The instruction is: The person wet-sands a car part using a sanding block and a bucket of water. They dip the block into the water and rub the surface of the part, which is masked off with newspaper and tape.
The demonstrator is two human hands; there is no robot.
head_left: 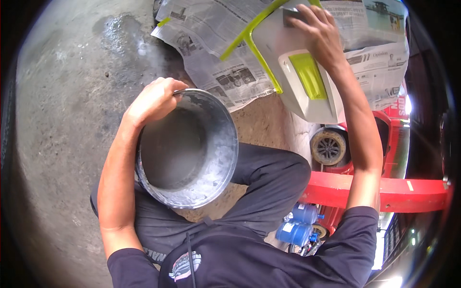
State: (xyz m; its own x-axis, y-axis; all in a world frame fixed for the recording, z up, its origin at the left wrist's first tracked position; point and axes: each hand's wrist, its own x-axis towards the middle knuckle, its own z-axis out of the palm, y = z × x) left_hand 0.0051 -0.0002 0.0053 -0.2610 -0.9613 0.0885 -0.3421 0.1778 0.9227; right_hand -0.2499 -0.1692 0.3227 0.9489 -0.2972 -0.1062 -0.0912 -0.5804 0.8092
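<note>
My left hand (156, 102) is closed on the rim of a black bucket (222, 144), which tilts over my lap. Murky grey water (173, 149) lies inside the bucket. Up at the right, my right hand (319, 34) presses a dark grey sanding block (293, 17) flat on a grey and white vehicle panel (269, 36). Yellow-green masking tape (259, 60) edges the panel, and a patch of the same colour (308, 77) covers a recess in it. The fingers of my right hand hide part of the block.
Newspaper sheets (230, 79) surround the panel. A wet patch (122, 33) marks the concrete floor (62, 120) at the left. Off to the right are a red beam (403, 193), a red vehicle with a wheel (329, 146), and blue water jugs (294, 233).
</note>
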